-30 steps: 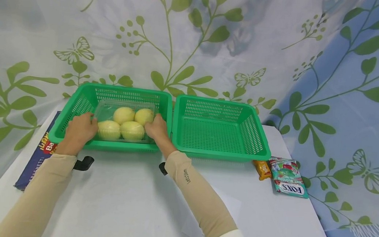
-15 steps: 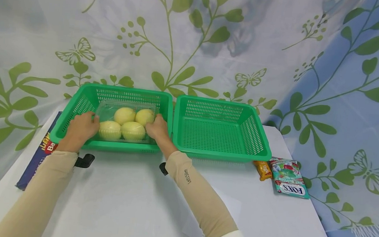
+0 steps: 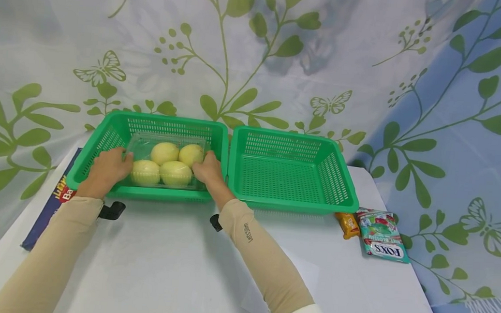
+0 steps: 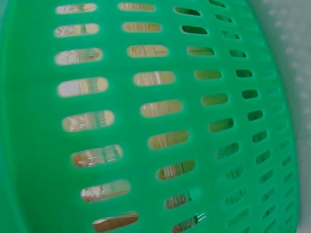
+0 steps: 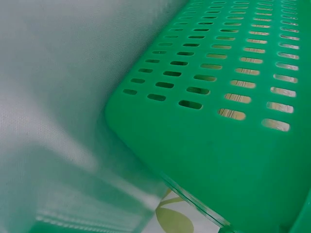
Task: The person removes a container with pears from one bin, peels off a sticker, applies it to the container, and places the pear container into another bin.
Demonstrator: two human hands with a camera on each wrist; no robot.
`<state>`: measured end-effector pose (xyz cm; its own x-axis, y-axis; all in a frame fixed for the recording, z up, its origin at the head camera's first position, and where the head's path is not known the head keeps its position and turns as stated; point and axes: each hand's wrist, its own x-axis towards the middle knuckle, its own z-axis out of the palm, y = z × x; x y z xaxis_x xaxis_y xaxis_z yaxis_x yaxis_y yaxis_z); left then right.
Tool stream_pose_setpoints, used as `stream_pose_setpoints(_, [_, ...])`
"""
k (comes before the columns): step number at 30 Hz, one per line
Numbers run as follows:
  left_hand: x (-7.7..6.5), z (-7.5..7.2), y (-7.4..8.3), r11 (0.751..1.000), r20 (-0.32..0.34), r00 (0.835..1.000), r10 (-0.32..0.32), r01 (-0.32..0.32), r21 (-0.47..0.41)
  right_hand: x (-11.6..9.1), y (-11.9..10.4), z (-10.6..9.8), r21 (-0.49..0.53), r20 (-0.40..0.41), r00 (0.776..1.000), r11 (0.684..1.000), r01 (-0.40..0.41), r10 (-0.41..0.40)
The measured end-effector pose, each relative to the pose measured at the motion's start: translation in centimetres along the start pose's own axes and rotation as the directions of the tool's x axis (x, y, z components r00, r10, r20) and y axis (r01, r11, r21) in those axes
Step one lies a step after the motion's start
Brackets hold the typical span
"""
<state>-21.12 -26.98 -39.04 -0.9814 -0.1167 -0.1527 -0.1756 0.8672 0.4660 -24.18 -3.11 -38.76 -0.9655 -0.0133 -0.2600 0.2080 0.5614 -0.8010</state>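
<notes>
A clear plastic box (image 3: 140, 145) with several pale yellow, oval fruits (image 3: 165, 154) in it sits inside the left green basket (image 3: 160, 197). My left hand (image 3: 109, 168) reaches over the basket's near rim and grips the left end of the box. At the opposite end, my right hand (image 3: 208, 168) holds the box near its right front corner, the thumb close to a fruit. Fingertips of both hands are hidden inside the basket. In the left wrist view the slotted basket wall (image 4: 29, 121) fills most of the frame; the right wrist view also shows the basket wall (image 5: 194, 160).
A second green basket (image 3: 275, 177) stands right beside the first, with nothing in it. Farther right lie a small orange packet (image 3: 347, 225) and a Fox's candy bag (image 3: 380, 233). A blue spaghetti pack (image 3: 47, 217) lies partly under my left arm. A patterned curtain (image 3: 257, 55) hangs behind.
My left hand has shifted very slightly to the right at the end of the box. The right hand, the box and both baskets look the same.
</notes>
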Motion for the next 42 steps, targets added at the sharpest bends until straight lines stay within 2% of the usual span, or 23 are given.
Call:
stream_pose_setpoints(6, [0.2,-0.1,-0.1,1.0,0.029,1.0,-0.01,0.01,-0.009,0.0,0.1,-0.1,0.019,0.007,1.0,1.0,-0.008,0.008])
stream_pose_setpoints(15, [0.1,-0.1,-0.1,1.0,0.028,1.0,-0.01,0.01,0.003,0.1,-0.1,-0.3,0.053,0.026,1.0,0.999,-0.009,0.008])
stream_pose_setpoints(24, [0.0,-0.2,-0.3,1.0,0.033,0.999,0.016,-0.016,-0.006,0.0,0.2,-0.5,0.093,0.045,0.999,0.996,-0.014,0.01])
stream_pose_setpoints(32, [-0.3,0.0,-1.1,0.998,-0.02,0.999,0.034,-0.035,-0.05,-0.1,0.1,-0.5,0.16,0.067,0.998,0.987,-0.023,0.013])
stream_pose_setpoints(37, [-0.6,-0.4,-0.6,0.997,-0.055,0.998,0.039,-0.043,-0.066,0.0,-0.1,-0.7,0.197,0.067,0.998,0.98,-0.02,0.007])
stream_pose_setpoints(42, [-0.9,-1.2,-0.1,0.996,-0.048,0.998,0.032,-0.036,-0.078,-0.3,-0.1,-1.4,0.232,0.094,0.996,0.973,-0.014,-0.008])
